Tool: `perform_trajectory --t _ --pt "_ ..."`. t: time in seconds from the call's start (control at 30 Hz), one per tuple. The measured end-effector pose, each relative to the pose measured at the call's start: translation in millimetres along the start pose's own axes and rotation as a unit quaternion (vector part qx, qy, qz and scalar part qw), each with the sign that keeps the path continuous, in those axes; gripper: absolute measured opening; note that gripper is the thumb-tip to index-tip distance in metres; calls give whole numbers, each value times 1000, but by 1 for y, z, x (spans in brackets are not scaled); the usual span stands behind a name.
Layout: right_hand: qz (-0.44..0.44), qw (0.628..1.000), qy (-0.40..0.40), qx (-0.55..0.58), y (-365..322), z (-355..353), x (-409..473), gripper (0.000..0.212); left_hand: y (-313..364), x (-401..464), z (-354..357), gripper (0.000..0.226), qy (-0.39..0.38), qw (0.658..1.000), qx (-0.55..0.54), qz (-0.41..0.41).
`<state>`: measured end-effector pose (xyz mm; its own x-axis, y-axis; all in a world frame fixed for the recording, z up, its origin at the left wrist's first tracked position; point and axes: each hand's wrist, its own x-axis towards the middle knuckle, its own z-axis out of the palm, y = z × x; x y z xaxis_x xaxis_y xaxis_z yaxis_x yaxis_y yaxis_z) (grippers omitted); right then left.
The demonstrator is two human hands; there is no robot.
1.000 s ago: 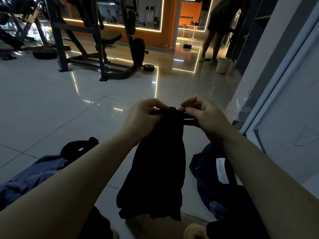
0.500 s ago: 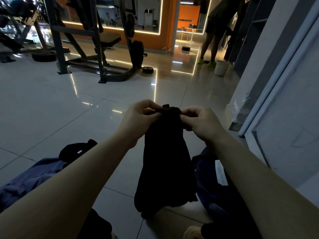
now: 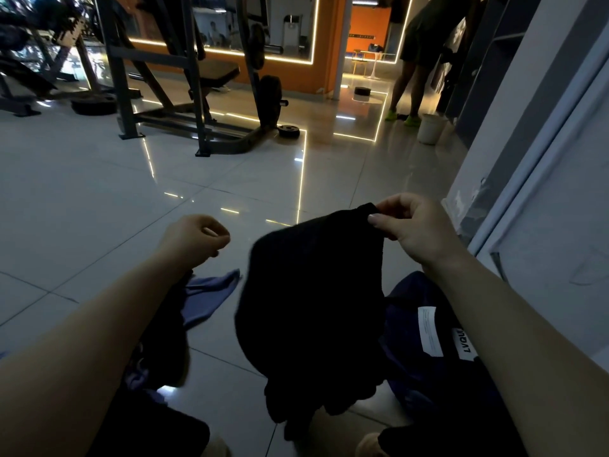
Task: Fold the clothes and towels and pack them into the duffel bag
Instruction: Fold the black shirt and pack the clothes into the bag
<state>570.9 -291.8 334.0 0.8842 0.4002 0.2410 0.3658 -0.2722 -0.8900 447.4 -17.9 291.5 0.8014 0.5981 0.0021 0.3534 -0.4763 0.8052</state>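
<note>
There is only one view, from the person's head. It looks forward and down, close on both hands, with the floor stretching far beyond them.

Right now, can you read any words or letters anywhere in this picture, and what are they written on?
"LVQU": black letters on a small white tag on the dark blue bag; the arm cuts off the rest.
White label beside it: lines of print, too small to read.
Dark strip on the far orange wall: too blurred to read.
</note>
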Motion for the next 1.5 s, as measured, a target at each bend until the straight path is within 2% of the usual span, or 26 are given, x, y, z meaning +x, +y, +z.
perform_trajectory --t 0.07,0.17,0.33,0.4,0.5,0.63,0.73,0.9,0.97,1.1,1.2,1.27,1.33,1.4,1.5 --pt "-5 1000 0 -9 1 1 0 18 10 -3 2 2 -4 999 7 34" --pt "-14 1000 -4 -22 -3 7 0 17 32 -13 10 2 -16 992 -19 120" --pt "-58 996 -63 -30 -22 28 -8 14 74 -35 36 34 -79 960 -59 261" --pt "-84 995 -51 -33 -27 37 -8 16 85 -36 43 40 -74 951 -44 296" --pt "-85 996 -10 -26 -29 43 -3 19 91 -30 47 34 -45 953 -30 299" --pt "-65 997 -26 -29 -23 45 1 20 87 -22 49 31 -21 958 27 283" --pt "-63 996 -45 -40 -20 48 2 19 80 -18 44 31 -62 963 57 255" --pt "-85 990 -114 -26 -23 45 -1 14 67 -18 31 14 -116 964 38 234" --pt "-80 984 -158 -1 -23 44 -2 12 63 -19 28 14 -80 961 43 260" --pt "-37 969 -238 57 -13 49 1 13 60 -21 23 20 60 941 16 333" --pt "-47 944 -326 -40 1 56 3 18 67 -24 15 26 139 911 -33 388" --pt "-68 920 -372 -102 9 59 2 21 69 -27 9 26 163 901 -54 398" --pt "-82 917 -363 -145 15 57 3 19 66 -26 5 28 162 903 -58 394" --pt "-67 926 -327 -178 17 52 4 6 60 -24 2 20 166 914 -57 367" --pt "-29 922 -302 -242 25 42 7 19 50 -17 -5 9 189 936 -115 274"
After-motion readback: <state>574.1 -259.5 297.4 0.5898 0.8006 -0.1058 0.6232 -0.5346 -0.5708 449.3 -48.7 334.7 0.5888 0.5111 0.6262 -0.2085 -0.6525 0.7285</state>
